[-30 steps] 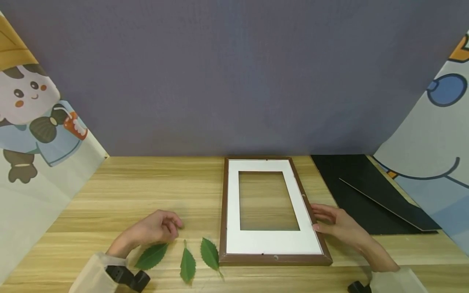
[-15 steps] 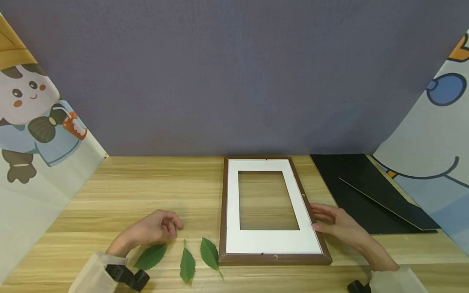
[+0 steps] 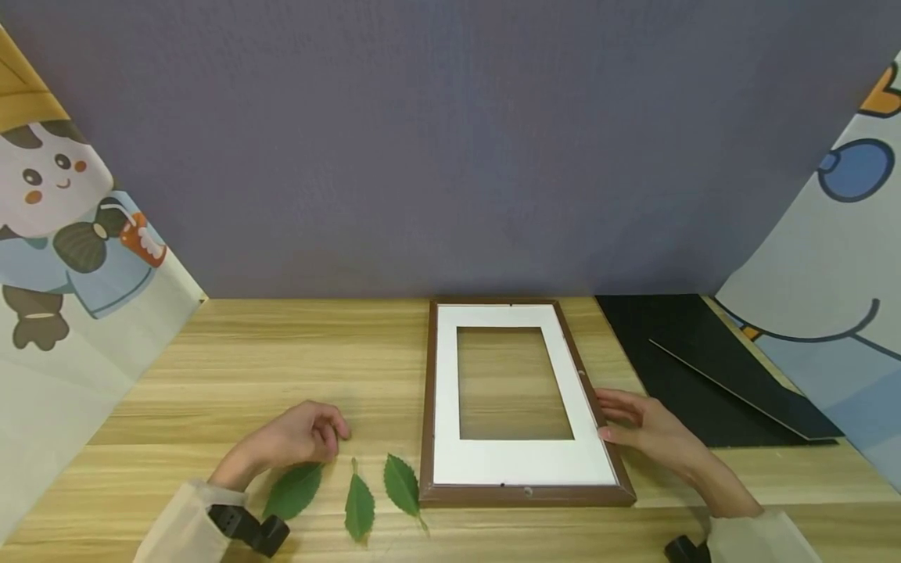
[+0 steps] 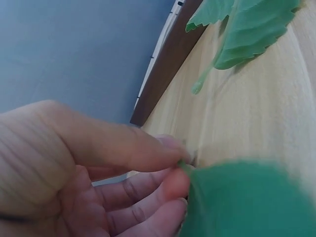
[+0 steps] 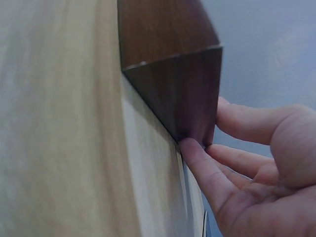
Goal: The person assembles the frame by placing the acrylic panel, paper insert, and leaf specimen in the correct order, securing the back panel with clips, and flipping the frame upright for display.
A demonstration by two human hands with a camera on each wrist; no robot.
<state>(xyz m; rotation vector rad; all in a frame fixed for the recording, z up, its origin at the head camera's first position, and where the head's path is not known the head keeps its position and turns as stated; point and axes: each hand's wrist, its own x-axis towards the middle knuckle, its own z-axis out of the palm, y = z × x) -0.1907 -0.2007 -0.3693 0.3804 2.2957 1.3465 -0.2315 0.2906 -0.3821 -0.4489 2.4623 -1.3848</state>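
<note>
In the left wrist view, my left hand [image 4: 94, 163] pinches the stem of a green leaf [image 4: 237, 202] between thumb and fingertips. That leaf hangs just above the tabletop or on it; I cannot tell which. To its right in the head view lie a narrow leaf [image 3: 360, 507] and another leaf [image 3: 402, 485], whose stem end is near the frame. My right hand [image 3: 651, 434] grips the right side of a brown picture frame [image 3: 528, 496], thumb on top and fingers along the outer side. Inside the frame sits a white mat [image 3: 524, 463] with a rectangular window.
Black backing board [image 3: 633, 328] lies at the right, with a flap [image 3: 760, 391] standing partly raised from it. A grey panel [image 3: 450, 148] closes off the back of the wooden table [image 3: 303, 344]. Cartoon-printed walls [image 3: 77, 258] stand at both sides.
The held leaf's tip has shifted slightly right along with my left wrist. My right hand keeps its place on the picture frame, and the other leaves lie as before.
</note>
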